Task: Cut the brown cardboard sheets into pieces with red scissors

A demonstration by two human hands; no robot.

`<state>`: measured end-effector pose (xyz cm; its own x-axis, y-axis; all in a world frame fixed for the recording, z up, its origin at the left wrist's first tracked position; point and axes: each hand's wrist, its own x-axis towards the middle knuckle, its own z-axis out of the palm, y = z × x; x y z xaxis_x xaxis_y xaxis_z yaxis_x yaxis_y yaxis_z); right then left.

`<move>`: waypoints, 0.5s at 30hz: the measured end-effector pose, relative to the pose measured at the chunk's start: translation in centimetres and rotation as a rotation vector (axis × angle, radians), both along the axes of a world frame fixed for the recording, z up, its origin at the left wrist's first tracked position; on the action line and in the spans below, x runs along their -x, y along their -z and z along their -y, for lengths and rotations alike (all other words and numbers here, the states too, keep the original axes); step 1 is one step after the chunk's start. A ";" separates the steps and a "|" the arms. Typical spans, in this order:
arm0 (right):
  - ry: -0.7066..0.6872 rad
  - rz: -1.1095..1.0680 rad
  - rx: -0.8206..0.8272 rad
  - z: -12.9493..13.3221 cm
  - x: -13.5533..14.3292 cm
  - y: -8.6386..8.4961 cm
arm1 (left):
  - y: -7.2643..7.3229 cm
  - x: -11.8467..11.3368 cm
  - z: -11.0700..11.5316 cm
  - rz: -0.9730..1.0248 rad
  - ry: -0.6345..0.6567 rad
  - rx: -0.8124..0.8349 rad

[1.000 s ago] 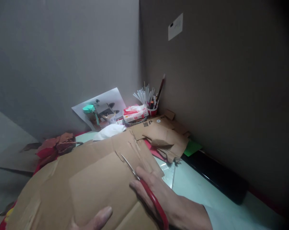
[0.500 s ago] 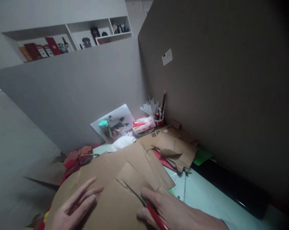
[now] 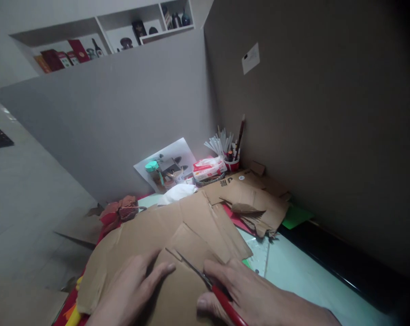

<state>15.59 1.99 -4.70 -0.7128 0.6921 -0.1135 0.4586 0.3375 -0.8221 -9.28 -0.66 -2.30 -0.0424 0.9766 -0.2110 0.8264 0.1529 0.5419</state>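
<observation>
Brown cardboard spreads in front of you over the pale green bench. Your right hand has its fingers wrapped round the red handles of the scissors, blades pointing away from you, over the cardboard. Your left hand is at the cardboard, fingers bent; whether they pinch it can't be made out. The cardboard looks light, fairly stiff, likely to crease; best held near an edge, clear of the blades.

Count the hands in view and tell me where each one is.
2. The left hand is at the cardboard, left of the scissors; the right hand grips the scissors' red handle. No other hand shows.
</observation>
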 end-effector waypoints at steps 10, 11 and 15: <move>0.008 -0.033 0.096 0.8 -0.7 -0.7 | 1.0 -2.2 0.2 0.218 -0.045 0.035; 0.007 -0.005 0.115 0.7 -0.6 -0.8 | 0.9 -2.4 0.1 0.218 -0.042 0.026; 0.020 0.085 0.166 0.3 -0.1 -0.5 | 1.2 -2.3 0.2 0.235 -0.055 0.021</move>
<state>15.72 1.70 -4.17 -0.6820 0.6730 -0.2862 0.5339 0.1906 -0.8238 -6.95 -0.88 -3.49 -0.0428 0.9695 -0.2415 0.6685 0.2074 0.7142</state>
